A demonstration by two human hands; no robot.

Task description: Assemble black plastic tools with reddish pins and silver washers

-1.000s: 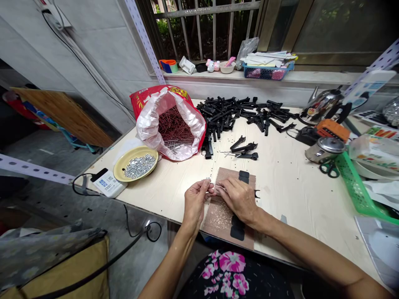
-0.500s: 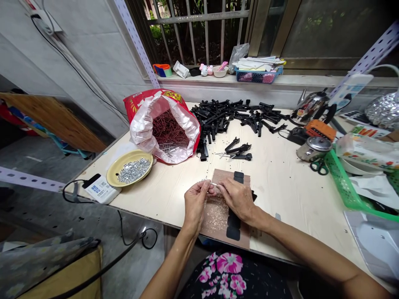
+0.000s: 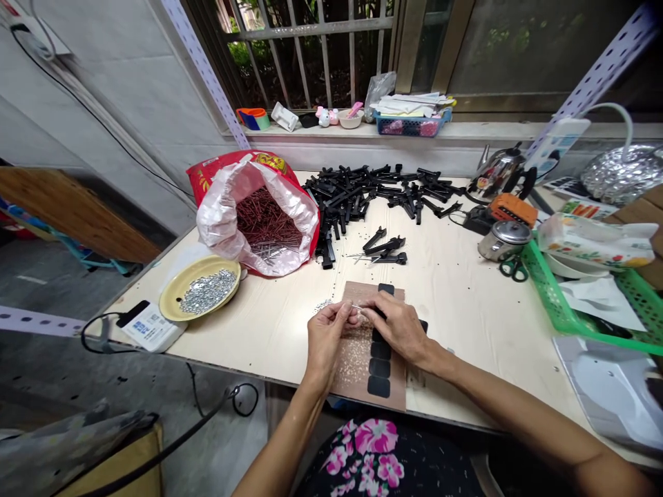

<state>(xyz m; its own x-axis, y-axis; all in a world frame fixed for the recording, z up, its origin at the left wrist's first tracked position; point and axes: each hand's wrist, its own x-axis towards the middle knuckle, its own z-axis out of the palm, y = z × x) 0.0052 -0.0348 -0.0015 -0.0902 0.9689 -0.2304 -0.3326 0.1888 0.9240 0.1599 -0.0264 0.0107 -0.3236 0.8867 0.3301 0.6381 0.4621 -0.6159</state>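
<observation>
Leftward from the fingers (image 3: 342,315), a bump could spill the plate (image 3: 173,286) of metal bits (image 3: 208,290), near the edge of the table (image 3: 248,338). Between their fingertips, my left hand (image 3: 325,337) and right hand (image 3: 400,328) pinch a thin pin (image 3: 356,306) over the board (image 3: 355,383); one slack fingertip could drop it.

Soft, fairly even light leaves the pale wooden desk (image 3: 481,331) bright and the grey concrete floor (image 3: 217,397) dim, glints catch the crumpled silver foil (image 3: 616,178), wide-angle stretching blurs the lilac perforated metal post (image 3: 595,79) at upper right, and the thin pale piece (image 3: 357,308) lacks crisp detail.
</observation>
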